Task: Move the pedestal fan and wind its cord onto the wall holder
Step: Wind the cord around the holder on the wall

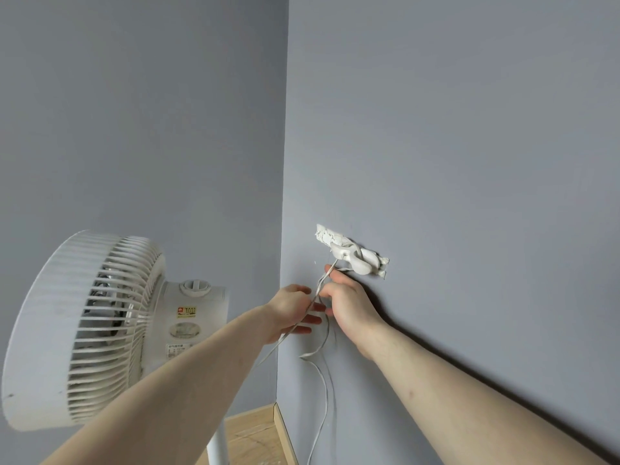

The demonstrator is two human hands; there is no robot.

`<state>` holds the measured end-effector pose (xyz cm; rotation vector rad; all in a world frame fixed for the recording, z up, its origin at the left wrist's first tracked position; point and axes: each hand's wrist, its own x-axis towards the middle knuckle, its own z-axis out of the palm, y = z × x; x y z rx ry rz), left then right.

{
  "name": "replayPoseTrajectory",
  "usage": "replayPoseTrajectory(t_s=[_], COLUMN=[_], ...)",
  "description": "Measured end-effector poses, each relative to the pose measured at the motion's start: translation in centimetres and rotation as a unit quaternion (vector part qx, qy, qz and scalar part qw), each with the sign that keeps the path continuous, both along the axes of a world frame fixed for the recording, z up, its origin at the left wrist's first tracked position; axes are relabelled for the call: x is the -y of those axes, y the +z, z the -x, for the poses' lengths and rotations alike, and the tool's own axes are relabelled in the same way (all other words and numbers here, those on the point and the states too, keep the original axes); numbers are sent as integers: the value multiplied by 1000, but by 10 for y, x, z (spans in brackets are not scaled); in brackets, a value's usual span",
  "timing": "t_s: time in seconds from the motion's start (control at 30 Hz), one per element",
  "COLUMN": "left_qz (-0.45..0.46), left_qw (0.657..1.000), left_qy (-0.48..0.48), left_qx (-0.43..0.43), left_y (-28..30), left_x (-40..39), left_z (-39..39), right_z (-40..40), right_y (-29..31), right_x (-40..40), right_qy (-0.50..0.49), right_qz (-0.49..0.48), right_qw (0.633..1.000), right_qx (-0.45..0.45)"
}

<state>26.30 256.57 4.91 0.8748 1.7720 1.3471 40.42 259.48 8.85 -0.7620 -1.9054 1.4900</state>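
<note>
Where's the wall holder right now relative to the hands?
In the head view the wall holder sits on the right-hand wall, just right of the room corner, directly above the right hand and up-right of the left hand.

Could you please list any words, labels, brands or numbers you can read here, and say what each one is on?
None can be read.
Yellow and red sticker on the fan's motor housing: characters too blurred.
Oval label below it: unreadable.
White printed label lower down: text too small to read.
</note>
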Motion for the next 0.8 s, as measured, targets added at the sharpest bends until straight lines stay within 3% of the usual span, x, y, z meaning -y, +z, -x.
replayPoseTrajectory(t_s=[0.13,0.3,0.37,0.47,0.6,0.67,0.8], left_qz=[-32,-69,-80,-76,-29,-42,-65], left_qw=[999,996,993,986,928,893,860], left_qy=[8,60,85,104,194,241,285], left_qx=[26,-13,-29,-105,-316,-378,-417], left_y=[-9,-1,10,29,65,91,135], left_x=[-6,-11,-12,-11,-4,0,6], left_z=[1,1,5,15,17,12,4], right_z=[-2,-13,-19,-33,-46,-51,-55], right_y=[-4,-9,-10,-8,10,24,39], right_x=[4,0,3,17,37,40,40], right_qy=[-3,-15,-26,-104,-138,-140,-140], right_qz=[-17,-32,-107,-301,-462,-477,-460], right_qw=[1000,996,987,944,874,866,871], right_qx=[9,77,117,80,52,54,106])
